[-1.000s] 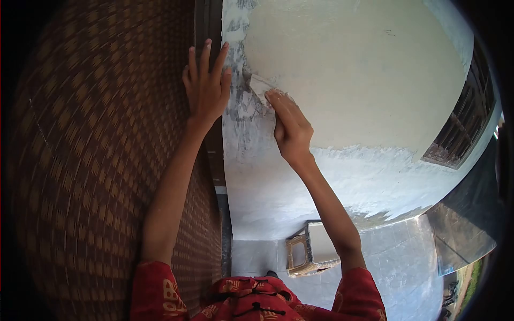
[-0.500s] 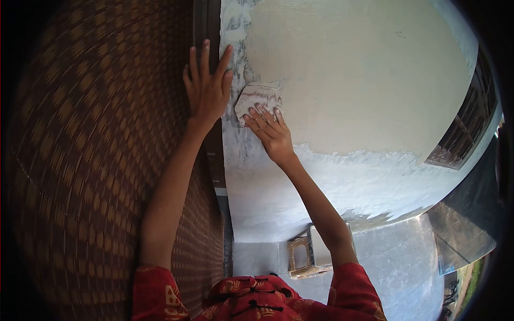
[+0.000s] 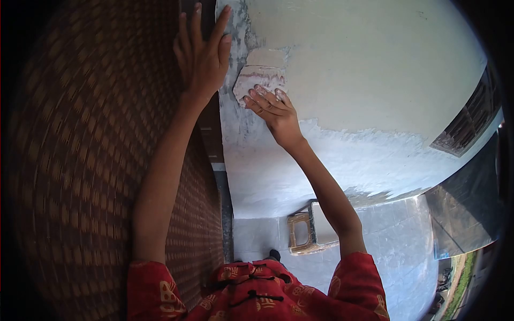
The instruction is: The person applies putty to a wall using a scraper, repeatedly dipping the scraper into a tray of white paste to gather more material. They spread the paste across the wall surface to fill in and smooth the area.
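My left hand [image 3: 203,59] rests with its fingers spread along the dark frame and the wall's left edge, holding nothing. Lower and to the right, my right hand [image 3: 276,115] grips the lower part of a flat, putty-smeared scraper [image 3: 259,80] that lies against the wall. White putty marks the fingertips of this hand. The wall [image 3: 348,80] is beige in its upper part and patchy white below and along its left edge. How far the thumb reaches behind the scraper is hidden.
A woven brown panel [image 3: 96,150] runs down the left side. On the grey tiled floor [image 3: 385,235] stands a wooden stool or frame [image 3: 300,235] beside a pale board [image 3: 323,222]. A barred window [image 3: 468,120] is at the right. A dark foot [image 3: 274,254] shows below.
Both hands appear higher in the view, and the scraper appears higher with my right hand. The view has shifted, so the wall, stool and floor sit differently; more of the foot shows.
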The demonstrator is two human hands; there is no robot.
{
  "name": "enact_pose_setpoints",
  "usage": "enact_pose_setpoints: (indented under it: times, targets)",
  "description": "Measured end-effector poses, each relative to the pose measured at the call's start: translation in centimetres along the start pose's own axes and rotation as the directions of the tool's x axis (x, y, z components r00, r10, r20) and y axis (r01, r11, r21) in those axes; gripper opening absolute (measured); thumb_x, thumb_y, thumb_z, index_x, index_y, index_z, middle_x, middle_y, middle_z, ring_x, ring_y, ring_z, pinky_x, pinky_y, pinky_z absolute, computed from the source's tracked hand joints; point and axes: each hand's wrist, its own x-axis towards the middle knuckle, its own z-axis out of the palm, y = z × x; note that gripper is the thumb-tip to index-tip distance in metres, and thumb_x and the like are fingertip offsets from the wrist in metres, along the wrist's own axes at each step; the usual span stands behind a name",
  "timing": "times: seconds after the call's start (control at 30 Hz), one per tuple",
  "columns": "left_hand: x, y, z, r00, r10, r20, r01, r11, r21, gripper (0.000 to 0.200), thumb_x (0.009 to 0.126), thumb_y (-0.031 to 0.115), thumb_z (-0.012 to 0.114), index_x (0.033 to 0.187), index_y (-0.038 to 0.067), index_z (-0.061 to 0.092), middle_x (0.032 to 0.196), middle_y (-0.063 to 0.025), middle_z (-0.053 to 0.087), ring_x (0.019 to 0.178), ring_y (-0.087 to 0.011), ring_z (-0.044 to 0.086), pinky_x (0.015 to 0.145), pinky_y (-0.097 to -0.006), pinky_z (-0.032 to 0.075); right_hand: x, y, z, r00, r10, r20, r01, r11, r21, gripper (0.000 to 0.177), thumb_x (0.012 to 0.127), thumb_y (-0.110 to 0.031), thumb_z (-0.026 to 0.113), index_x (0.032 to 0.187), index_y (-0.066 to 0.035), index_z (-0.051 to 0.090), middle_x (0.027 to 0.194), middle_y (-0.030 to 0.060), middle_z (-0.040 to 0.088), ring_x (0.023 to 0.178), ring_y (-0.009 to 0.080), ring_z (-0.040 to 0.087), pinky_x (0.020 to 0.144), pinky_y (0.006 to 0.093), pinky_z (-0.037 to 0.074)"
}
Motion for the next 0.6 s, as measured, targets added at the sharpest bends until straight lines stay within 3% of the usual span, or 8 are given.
enact_pose_setpoints:
  times: [0.07,0.2,0.27,0.37,0.47,0.5,0.57,0.6]
  targets:
    - [0.0,-0.1,0.2,0.999,-0.050,0.004,0.050,0.998,0.023,0.044,0.101,0.042,0.033,0.144,0.036,0.039,0.150,-0.0169,0.027,0.137,-0.0428,0.024,0.101,-0.0606,0.027,-0.8,-0.2,0.2,1.000,-0.006,0.005,0.006,1.000,0.003,0.043,0.080,-0.001,0.062,0.119,-0.017,0.067,0.127,-0.0019,0.062,0.122,0.0173,0.054,0.101,0.0415,0.039]
    - [0.0,0.3,-0.4,0.997,-0.068,0.041,0.064,0.994,0.087,0.046,0.100,0.033,0.037,0.146,0.029,0.037,0.151,-0.0180,0.025,0.138,-0.0428,0.023,0.105,-0.0578,0.025,-5.2,-1.7,0.7,0.997,-0.028,0.079,0.027,1.000,0.010,0.040,0.079,-0.002,0.061,0.118,-0.012,0.067,0.126,0.0013,0.062,0.121,0.0177,0.055,0.103,0.0419,0.039]
    - [0.0,0.3,-0.3,0.994,-0.097,0.057,0.094,0.994,0.048,0.044,0.101,0.040,0.034,0.145,0.036,0.038,0.151,-0.0164,0.026,0.138,-0.0429,0.023,0.101,-0.0633,0.027,-6.5,-2.9,-0.4,0.995,-0.043,0.087,0.042,0.999,0.004,0.039,0.079,-0.002,0.061,0.117,-0.010,0.067,0.125,0.0024,0.062,0.121,0.0183,0.055,0.104,0.0422,0.039]
    - [0.2,0.7,-0.8,0.990,-0.102,0.097,0.091,0.989,0.117,0.047,0.100,0.032,0.037,0.146,0.029,0.037,0.152,-0.0175,0.025,0.139,-0.0425,0.023,0.105,-0.0582,0.025,-6.2,-4.5,-3.0,0.993,-0.109,0.049,0.110,0.994,0.000,0.035,0.081,-0.005,0.061,0.115,-0.008,0.065,0.120,0.0075,0.063,0.121,0.0209,0.055,0.102,0.0428,0.044]
    - [0.3,0.7,-1.0,0.992,-0.085,0.097,0.072,0.989,0.129,0.047,0.099,0.031,0.038,0.146,0.028,0.038,0.152,-0.0171,0.025,0.139,-0.0422,0.022,0.105,-0.0595,0.024,-4.1,-4.7,-5.3,0.988,0.068,-0.139,-0.050,0.991,0.128,0.036,0.080,0.007,0.060,0.115,-0.002,0.062,0.116,0.0163,0.064,0.102,0.0276,0.066,0.081,0.0375,0.056]
    - [0.5,0.8,-1.2,0.992,-0.082,0.091,0.070,0.989,0.128,0.047,0.099,0.031,0.038,0.146,0.028,0.038,0.152,-0.0171,0.025,0.139,-0.0422,0.022,0.105,-0.0595,0.024,-3.0,-4.9,-6.1,0.988,0.064,-0.143,-0.047,0.991,0.124,0.036,0.080,0.007,0.060,0.115,-0.002,0.062,0.116,0.0163,0.064,0.102,0.0276,0.066,0.081,0.0375,0.056]
    - [0.8,1.0,-1.3,0.991,-0.093,0.094,0.088,0.995,0.057,0.047,0.098,0.030,0.038,0.145,0.027,0.039,0.151,-0.0171,0.025,0.139,-0.0423,0.021,0.105,-0.0606,0.022,-0.5,-5.4,-7.7,0.838,0.472,-0.275,-0.403,0.874,0.273,0.037,0.084,0.007,0.058,0.120,0.001,0.058,0.109,0.0184,0.066,0.091,0.0278,0.069,0.077,0.0341,0.056]
    - [0.9,1.0,-1.2,0.991,-0.094,0.090,0.089,0.994,0.058,0.047,0.098,0.030,0.038,0.145,0.027,0.039,0.151,-0.0171,0.025,0.139,-0.0423,0.021,0.105,-0.0606,0.022,0.6,-5.0,-7.8,0.798,0.513,-0.316,-0.409,0.847,0.340,0.038,0.085,0.005,0.058,0.123,0.001,0.057,0.107,0.0191,0.067,0.089,0.0263,0.070,0.075,0.0327,0.056]
